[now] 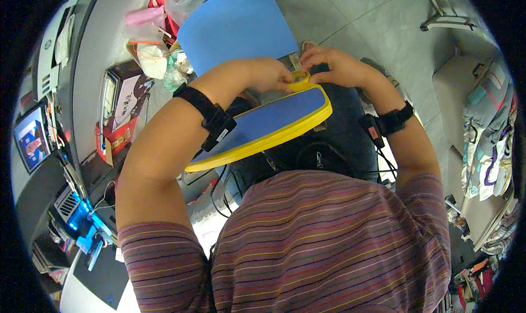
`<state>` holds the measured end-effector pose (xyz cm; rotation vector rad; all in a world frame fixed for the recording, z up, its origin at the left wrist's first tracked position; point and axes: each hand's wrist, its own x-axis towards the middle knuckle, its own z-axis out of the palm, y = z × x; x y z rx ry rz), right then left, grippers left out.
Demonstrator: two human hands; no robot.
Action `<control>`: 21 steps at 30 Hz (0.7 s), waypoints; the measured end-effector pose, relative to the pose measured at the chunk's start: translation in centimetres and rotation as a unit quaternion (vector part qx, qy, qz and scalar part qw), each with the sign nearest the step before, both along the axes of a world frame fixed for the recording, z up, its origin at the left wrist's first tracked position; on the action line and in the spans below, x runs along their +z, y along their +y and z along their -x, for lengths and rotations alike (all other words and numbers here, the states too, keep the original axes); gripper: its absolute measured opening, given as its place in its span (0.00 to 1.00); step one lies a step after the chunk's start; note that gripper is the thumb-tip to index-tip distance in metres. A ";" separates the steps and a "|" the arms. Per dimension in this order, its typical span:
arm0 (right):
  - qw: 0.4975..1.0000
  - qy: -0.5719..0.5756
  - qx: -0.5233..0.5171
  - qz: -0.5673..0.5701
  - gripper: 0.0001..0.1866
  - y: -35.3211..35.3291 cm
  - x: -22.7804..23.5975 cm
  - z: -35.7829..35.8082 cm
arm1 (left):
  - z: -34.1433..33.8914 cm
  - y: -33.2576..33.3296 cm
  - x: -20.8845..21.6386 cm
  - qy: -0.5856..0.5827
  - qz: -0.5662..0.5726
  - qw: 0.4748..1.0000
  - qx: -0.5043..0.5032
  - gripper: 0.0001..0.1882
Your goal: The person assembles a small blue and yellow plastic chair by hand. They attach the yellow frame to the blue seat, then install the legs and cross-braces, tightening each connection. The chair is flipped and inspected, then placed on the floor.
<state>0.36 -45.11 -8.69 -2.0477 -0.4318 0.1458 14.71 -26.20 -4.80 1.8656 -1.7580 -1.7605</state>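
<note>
The left grip [288, 81] pinched the yellow tip [299, 85] of the yellow-edged blue board [279, 115], which lay below both grips, while the right grip [308, 72] touched it, hold unclear.

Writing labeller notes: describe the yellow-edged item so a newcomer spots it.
Start at the striped shirt filling the lower centre. Just above it, a long, flat blue item slants up rightward, its far end at the left hand and right hand. Its bright yellow border sets it apart from the plain blue panel beyond.
</note>
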 end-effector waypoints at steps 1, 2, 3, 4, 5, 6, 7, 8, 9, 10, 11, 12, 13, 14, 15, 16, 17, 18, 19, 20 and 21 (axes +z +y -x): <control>0.999 -0.031 -0.019 0.035 0.17 0.2 0.6 0.2 | 0.1 0.3 0.2 0.018 -0.009 1.000 0.017 0.16; 0.995 0.044 -0.089 -0.016 0.18 0.6 1.4 0.5 | 0.1 0.6 0.4 0.004 -0.004 1.000 0.029 0.16; 0.979 0.117 -0.158 -0.058 0.20 1.1 2.3 1.0 | 0.2 0.9 0.5 -0.002 0.003 0.999 0.043 0.16; 0.946 0.212 -0.230 -0.090 0.21 1.7 3.4 1.5 | 0.2 1.3 0.5 0.001 0.013 0.998 0.060 0.16; 0.940 0.208 -0.254 -0.094 0.22 2.2 4.7 1.9 | 0.2 1.5 0.5 -0.007 0.035 0.998 0.057 0.16; 0.929 0.225 -0.281 -0.088 0.23 2.6 6.0 2.5 | 0.2 1.8 0.4 -0.006 0.060 0.996 0.057 0.16; 0.920 0.226 -0.307 -0.090 0.24 3.4 7.2 3.0 | 0.2 2.0 0.2 -0.010 0.074 0.995 0.059 0.16; 0.911 0.209 -0.331 -0.129 0.31 4.6 8.3 3.6 | 0.1 2.1 0.2 -0.011 0.070 0.996 0.061 0.16; 0.909 0.227 -0.335 -0.099 0.33 5.6 9.2 4.0 | 0.1 2.3 0.1 -0.016 0.053 0.996 0.065 0.16; 0.911 0.233 -0.332 -0.077 0.35 6.4 9.8 4.3 | 0.1 2.4 0.2 -0.014 0.038 0.997 0.070 0.16; 0.913 0.237 -0.326 -0.057 0.37 7.1 10.3 4.6 | 0.0 2.5 0.2 -0.019 0.036 0.997 0.061 0.16; 0.917 0.257 -0.302 -0.041 0.39 7.5 10.6 4.8 | -0.2 2.5 0.3 -0.018 0.036 0.998 0.055 0.16; 0.903 0.292 -0.311 -0.055 0.37 7.8 10.5 4.8 | -0.2 2.7 0.5 -0.018 0.030 0.998 0.050 0.16; 0.894 0.309 -0.315 -0.077 0.34 8.1 10.4 4.7 | -0.4 2.9 0.7 -0.014 0.031 0.998 0.047 0.17; 0.885 0.325 -0.318 -0.099 0.32 8.2 10.1 4.8 | -0.5 3.1 0.8 -0.013 0.026 0.999 0.045 0.17; 0.889 0.310 -0.325 -0.090 0.30 8.3 9.8 4.8 | -0.6 3.4 0.9 -0.004 0.026 0.999 0.045 0.17; 0.892 0.295 -0.333 -0.081 0.29 8.4 9.6 4.8 | -0.8 3.9 1.1 -0.004 0.037 0.998 0.047 0.18; 0.883 0.303 -0.352 -0.065 0.28 8.5 9.4 4.9 | -1.0 4.4 1.2 0.003 0.052 0.997 0.050 0.18; 0.892 0.277 -0.348 -0.083 0.27 8.5 9.2 5.0 | -1.3 5.0 1.3 0.010 0.068 0.996 0.051 0.18; 0.889 0.273 -0.356 -0.093 0.27 8.5 9.2 5.1 | -1.5 5.6 1.4 0.002 0.077 0.996 0.052 0.18; 0.886 0.269 -0.364 -0.102 0.27 8.6 9.2 5.2 | -1.8 6.1 1.5 -0.006 0.086 0.995 0.052 0.19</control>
